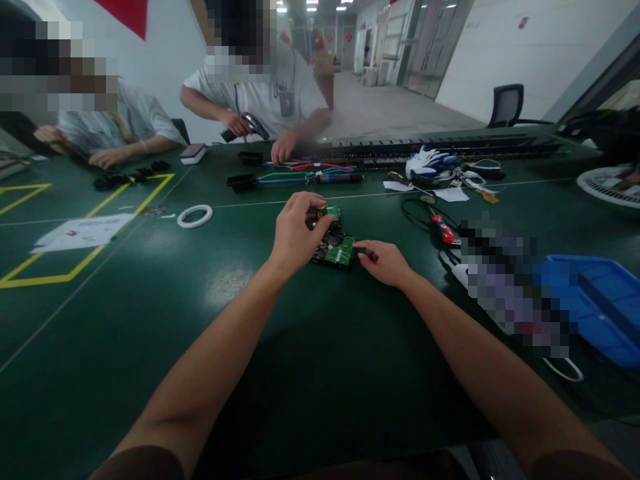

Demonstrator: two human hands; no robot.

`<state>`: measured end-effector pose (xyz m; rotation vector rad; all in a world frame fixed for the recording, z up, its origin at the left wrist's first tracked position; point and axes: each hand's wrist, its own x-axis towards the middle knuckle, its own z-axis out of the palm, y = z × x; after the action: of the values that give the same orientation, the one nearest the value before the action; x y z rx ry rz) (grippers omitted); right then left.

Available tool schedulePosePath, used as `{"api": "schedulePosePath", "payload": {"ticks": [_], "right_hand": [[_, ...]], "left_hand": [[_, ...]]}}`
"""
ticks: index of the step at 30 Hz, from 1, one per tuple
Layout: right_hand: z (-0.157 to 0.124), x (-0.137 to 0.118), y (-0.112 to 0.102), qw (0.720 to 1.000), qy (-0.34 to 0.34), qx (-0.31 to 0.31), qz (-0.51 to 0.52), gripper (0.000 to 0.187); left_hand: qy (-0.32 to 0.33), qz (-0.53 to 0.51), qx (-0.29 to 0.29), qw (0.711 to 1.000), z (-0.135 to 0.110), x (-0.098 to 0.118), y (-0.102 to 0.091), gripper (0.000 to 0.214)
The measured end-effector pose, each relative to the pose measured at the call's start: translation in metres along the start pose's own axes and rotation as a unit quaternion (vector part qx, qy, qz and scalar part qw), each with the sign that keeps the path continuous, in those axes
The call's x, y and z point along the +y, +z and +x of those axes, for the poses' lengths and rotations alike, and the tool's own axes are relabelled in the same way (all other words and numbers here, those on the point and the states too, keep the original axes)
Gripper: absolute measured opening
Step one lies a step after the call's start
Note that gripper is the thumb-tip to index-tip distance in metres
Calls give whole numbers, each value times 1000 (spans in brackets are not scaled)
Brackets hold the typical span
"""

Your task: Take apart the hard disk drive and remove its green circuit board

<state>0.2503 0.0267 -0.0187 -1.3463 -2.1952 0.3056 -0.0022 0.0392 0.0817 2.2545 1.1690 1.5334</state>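
Observation:
A hard drive (336,251) with a green circuit board facing up lies on the green table in front of me. Just behind it is a second one (334,215), partly covered by my left hand (299,227). That hand is closed over the drives, thumb and fingers pinching a small black and yellow piece (320,212); most of it is hidden, so its kind is unclear. At the near drive's right edge, my right hand (385,261) touches with its index fingertip. Its other fingers are loosely bent and apart, with nothing seen between them.
A white tape roll (195,217) lies left. Toward the right are a red screwdriver (443,229), gloves (431,163), cables and a blue tray (595,300). Across the table a person holds a power screwdriver (255,125) near wired connectors (243,181); another person sits left.

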Motion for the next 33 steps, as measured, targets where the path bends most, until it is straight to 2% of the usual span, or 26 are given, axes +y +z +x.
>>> {"api": "schedulePosePath", "payload": {"ticks": [4,18,22,33], "right_hand": [[0,0,0,1000,-2,4,-4,33],[0,1,-1,1000,-2,0,2,34],[0,0,-1,1000,-1,-1,0,34],[1,0,-2,1000,-5,-2,0,34]], "left_hand": [[18,15,7,1000,1,1,-4,21],[-17,-13,-4,1000,-2,-4,3,27],[-19,-24,-23,999,-1,-4,3,29],[-5,19,-28,999,1,-5,-2,34]]}}
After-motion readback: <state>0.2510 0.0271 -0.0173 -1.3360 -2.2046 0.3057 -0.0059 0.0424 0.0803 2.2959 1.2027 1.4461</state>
